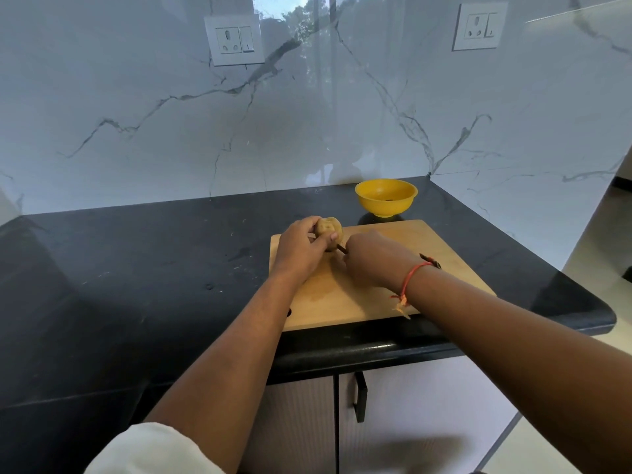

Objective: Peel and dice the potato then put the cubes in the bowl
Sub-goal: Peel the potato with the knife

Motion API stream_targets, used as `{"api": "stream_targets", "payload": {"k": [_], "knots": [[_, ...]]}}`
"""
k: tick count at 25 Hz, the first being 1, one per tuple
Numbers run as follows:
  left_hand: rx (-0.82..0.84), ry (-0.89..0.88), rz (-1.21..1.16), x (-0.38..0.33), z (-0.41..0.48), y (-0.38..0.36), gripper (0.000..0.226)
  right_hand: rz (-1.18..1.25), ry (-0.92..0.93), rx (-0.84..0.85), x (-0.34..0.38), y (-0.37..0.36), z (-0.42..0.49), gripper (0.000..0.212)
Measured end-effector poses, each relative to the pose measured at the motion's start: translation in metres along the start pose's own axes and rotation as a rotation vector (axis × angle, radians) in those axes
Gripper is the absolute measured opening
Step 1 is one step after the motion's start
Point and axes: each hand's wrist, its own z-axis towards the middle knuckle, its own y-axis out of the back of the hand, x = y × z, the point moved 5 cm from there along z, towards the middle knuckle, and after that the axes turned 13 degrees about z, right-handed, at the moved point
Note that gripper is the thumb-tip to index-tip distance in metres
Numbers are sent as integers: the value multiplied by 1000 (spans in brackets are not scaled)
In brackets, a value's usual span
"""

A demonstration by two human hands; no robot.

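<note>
Left grip [301, 249] is clamping potato [329, 229] over cutting board [359, 302], steadying it | right grip [371, 260] is curling round dark tool [341, 248], apparently peeling | bowl [386, 196] is waiting just beyond board for cubes

**A home kitchen**

A black stone tabletop [154, 268] runs along walls clad in white, grey-veined marble panels [136, 97], with two switched sockets [234, 39] [478, 26] set into them. Below its rounded edge are pale cabinet doors [427, 422] with a black handle [359, 396]. On it lie a wooden cutting board [342, 295] and, just behind, a yellow bowl [384, 206]. A potato [329, 230] is at the board's far left corner.
</note>
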Motion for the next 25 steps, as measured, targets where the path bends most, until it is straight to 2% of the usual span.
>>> {"api": "stream_targets", "payload": {"k": [5,8,12,16,20,25], "knots": [[43,23,-52,3,0,-1,41,-44,-70,14,-16,-6,-7,29],[69,26,-46,6,0,-2,41,37,-131,4,-30,-8,-12,29],[76,53,-82,9,1,-3,29,168,-110,-126,-40,-1,-28,31],[51,105,-121,12,0,-1,36,341,-129,-144,-38,-5,-33,35],[30,106,-149,12,-1,1,47,447,-95,-262,-30,-10,-29,35],[5,94,-145,10,-5,5,50,524,-108,-374,-29,-14,-24,29]]}}
